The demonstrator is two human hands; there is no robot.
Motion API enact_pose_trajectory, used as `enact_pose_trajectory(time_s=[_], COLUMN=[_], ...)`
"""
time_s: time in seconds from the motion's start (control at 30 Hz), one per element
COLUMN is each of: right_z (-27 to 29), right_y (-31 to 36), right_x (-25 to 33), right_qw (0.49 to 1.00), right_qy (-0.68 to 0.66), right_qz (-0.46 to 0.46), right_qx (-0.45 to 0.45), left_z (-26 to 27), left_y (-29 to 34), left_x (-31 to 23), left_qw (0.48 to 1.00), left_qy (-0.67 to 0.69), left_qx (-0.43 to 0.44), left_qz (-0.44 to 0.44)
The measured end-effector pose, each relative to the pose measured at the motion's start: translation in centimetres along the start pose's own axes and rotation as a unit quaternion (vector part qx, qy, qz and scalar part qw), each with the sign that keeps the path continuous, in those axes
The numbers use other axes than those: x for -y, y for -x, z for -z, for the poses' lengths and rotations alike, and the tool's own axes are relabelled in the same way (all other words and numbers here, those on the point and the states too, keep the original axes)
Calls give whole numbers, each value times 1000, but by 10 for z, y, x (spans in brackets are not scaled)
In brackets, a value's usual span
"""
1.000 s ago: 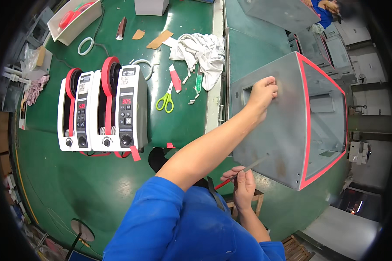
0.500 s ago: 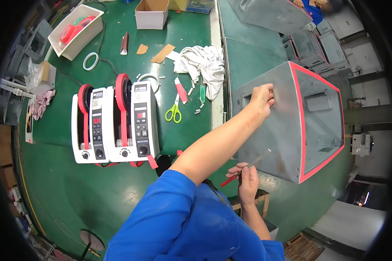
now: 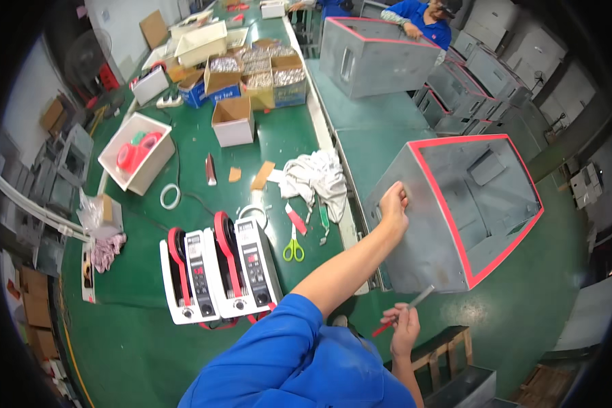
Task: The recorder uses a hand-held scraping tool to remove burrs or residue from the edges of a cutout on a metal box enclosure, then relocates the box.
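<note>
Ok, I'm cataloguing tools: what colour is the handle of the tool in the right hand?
The handle is red; the head view shows it best.

The person is wearing a blue shirt (image 3: 340, 377), its cloth creasing into soft folds and showing paler, dusty-looking patches across the front. The short left sleeve (image 3: 275, 343) is matching it in colour and ending near the elbow. Below, the left forearm (image 3: 350, 267) and left hand (image 3: 393, 205) are showing bare, as are the right forearm (image 3: 405, 376) and right hand (image 3: 406, 329).
</note>
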State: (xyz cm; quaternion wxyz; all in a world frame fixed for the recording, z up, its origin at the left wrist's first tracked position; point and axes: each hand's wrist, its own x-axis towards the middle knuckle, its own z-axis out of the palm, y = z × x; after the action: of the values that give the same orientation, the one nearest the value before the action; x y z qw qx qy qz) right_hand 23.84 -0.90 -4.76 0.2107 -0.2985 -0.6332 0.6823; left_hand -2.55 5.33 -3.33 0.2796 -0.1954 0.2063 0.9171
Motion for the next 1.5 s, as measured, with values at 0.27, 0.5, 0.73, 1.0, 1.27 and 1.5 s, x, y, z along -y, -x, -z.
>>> enact_pose_trajectory(time_s=[0.27,0.5,0.73,1.0,1.27,1.5], right_z=[37,83,184,354,436,491], right_y=[27,-3,-28,-53,-173,-297], right_x=[-24,-12,-27,-15,8,14], right_qw=[979,964,962,976,963,969], right_qy=[-71,-147,-228,-141,-212,-182], right_qz=[13,26,-7,-51,-42,-81], right_qx=[-191,-220,-147,-157,-163,-148], left_z=[1,21,-52,-100,-106,-101], left_y=[7,4,134,205,141,120], left_x=[7,0,25,182,237,240], left_qw=[998,944,779,356,109,88], left_qy=[-7,-202,-422,-704,-709,-728], left_qx=[13,177,167,355,109,-43], left_qz=[-60,-193,-434,-502,-688,-679])
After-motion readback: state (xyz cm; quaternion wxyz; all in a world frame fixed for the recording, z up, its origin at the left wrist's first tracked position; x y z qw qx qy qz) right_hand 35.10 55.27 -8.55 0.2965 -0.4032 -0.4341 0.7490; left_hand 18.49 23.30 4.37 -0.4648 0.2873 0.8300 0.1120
